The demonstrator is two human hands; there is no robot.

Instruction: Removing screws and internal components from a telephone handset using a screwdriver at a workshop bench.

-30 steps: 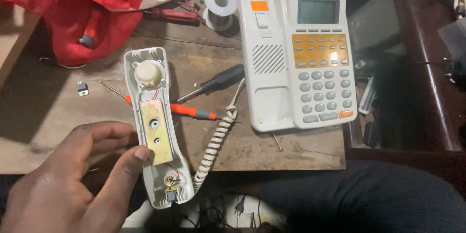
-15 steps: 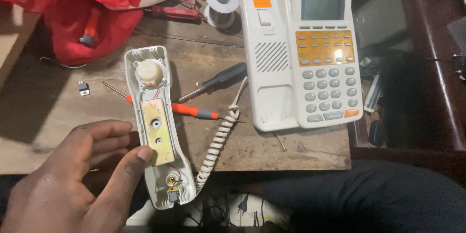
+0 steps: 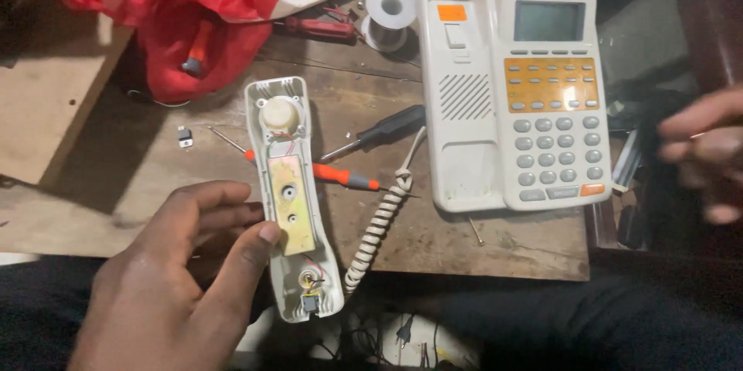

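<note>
The left hand [image 3: 166, 278] still grips the opened handset [image 3: 292, 201] at the worktop's front edge — the right hand [image 3: 708, 154] has newly entered, fingers loosely spread, empty.

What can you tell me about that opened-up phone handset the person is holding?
The handset is an off-white plastic half-shell, cover off, lying face up and nearly lengthwise away from the person. A round cream earpiece speaker sits at its far end, a yellowish metal plate with two holes fills the middle, and a small microphone with thin red wires sits at the near end. The left hand grips its left edge, thumb on the plate. A coiled cord leaves its near end. It overlies an orange-handled screwdriver.
</note>
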